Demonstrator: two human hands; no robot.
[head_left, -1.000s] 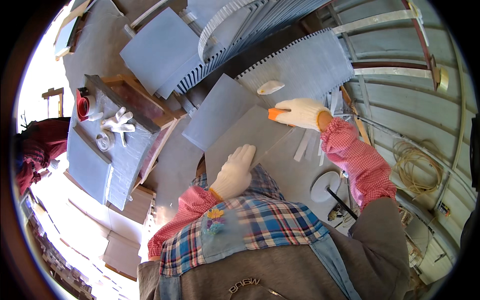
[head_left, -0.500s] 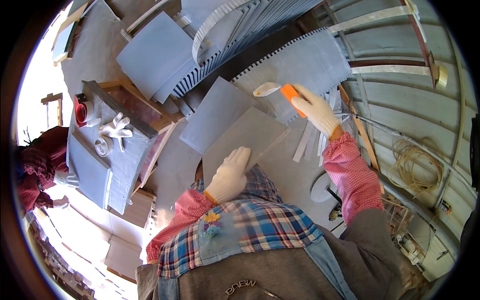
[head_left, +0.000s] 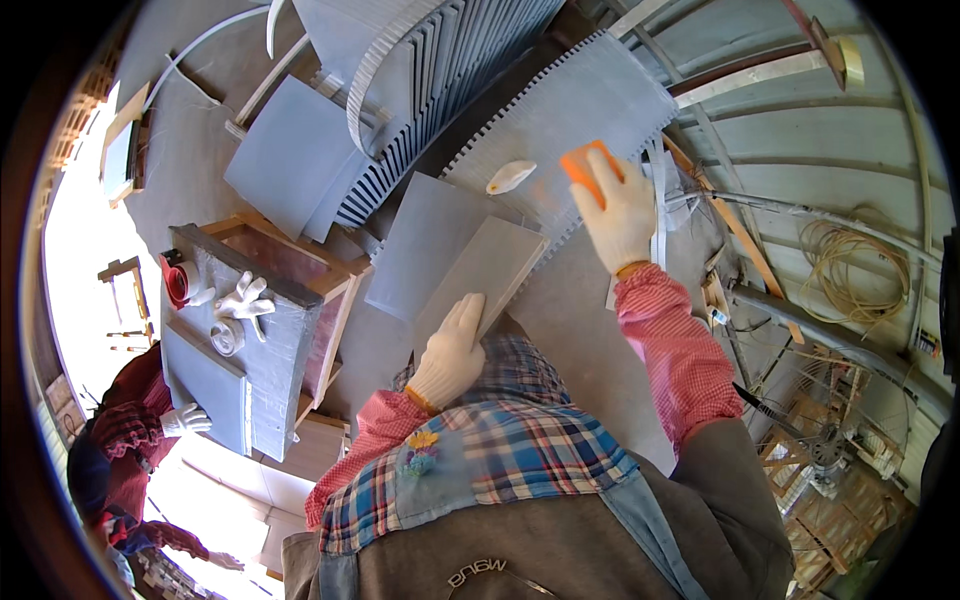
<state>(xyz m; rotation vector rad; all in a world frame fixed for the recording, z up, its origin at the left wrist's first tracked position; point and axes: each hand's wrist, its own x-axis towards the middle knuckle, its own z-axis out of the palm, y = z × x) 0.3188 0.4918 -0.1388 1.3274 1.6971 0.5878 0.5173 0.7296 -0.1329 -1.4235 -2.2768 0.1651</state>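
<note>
My right hand, in a cream knit glove, holds an orange rectangular block above a grey slab with toothed edges. Its fingers lie over the block. My left hand, gloved alike, lies flat against a thin grey panel that slants up from my lap. Those fingers are straight and close together; the thumb is hidden. Under that panel's far side is another grey panel. A white, leaf-shaped piece with a yellowish spot rests on the toothed slab.
Many grey panels stand in a curved rack ahead. At left, a wrapped table bears tape rolls, a spare glove and a panel under a co-worker's gloved hand. Coiled hose and pipes lie at right.
My right hand and the orange block have shifted up and slightly left, and the block is turned. The panel under my left hand tilts more steeply. My view has shifted somewhat.
</note>
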